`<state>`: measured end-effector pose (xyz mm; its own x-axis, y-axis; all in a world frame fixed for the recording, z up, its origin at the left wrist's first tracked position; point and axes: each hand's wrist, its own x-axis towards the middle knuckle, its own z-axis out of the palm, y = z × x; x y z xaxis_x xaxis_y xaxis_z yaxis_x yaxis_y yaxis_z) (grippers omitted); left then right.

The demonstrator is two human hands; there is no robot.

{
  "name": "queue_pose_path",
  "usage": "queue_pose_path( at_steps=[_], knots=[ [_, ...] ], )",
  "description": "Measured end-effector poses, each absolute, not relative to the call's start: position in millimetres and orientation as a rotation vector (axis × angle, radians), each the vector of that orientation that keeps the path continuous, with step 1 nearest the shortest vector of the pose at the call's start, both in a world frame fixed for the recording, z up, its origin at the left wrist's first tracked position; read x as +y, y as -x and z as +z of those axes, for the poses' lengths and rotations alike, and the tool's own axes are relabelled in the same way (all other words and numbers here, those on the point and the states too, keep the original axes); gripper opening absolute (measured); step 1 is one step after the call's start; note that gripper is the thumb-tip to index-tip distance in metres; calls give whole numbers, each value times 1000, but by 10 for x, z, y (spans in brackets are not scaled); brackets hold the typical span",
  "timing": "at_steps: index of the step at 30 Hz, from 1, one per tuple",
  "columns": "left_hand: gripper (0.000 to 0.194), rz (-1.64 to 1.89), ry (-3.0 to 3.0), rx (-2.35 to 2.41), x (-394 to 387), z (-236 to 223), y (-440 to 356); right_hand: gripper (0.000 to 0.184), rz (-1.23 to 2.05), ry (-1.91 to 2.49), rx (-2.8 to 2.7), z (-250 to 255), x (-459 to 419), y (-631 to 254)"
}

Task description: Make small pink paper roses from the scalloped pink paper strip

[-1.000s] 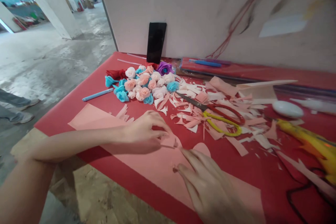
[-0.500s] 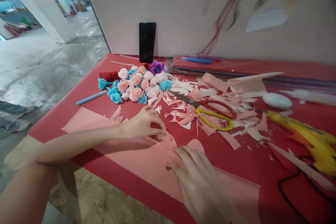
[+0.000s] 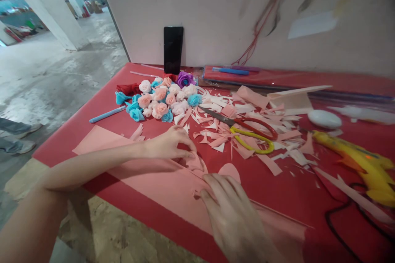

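1. Right now the left hand [image 3: 168, 144] has its fingertips pinched together on a small curled bit of the pink paper sheet [image 3: 173, 187], which lies flat at the near edge of the red table [image 3: 92, 104]. So light a pinch on thin paper could tear it or let the curl spring open.
2. Meanwhile the right hand [image 3: 234, 213] lies flat on the sheet, fingers spread and gripping nothing. If it lifts or slides, the sheet may skid or crease.
3. Loose paper scraps [image 3: 222, 139] lie just beyond the fingers; a sweep of the hand would drag them onto the sheet.
4. Further back, the scissors [image 3: 243, 129] rest with blades toward the paper roses [image 3: 160, 100], near the left hand, so a careless reach could catch them.
5. At the right, the yellow glue gun [image 3: 361, 162] and its black cord [image 3: 342, 230] lie close by; whether it is hot cannot be told.
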<state>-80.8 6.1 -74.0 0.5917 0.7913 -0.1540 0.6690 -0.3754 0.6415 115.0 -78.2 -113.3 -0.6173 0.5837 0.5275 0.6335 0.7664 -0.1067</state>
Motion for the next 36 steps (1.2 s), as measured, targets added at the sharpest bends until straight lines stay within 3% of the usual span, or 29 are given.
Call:
queue_pose_path(
  at_steps=[36],
  knots=[
    [11, 48, -2396, 802, 239, -727, 793, 33, -140, 849, -2434, -1162, -800, -1190]
  ],
)
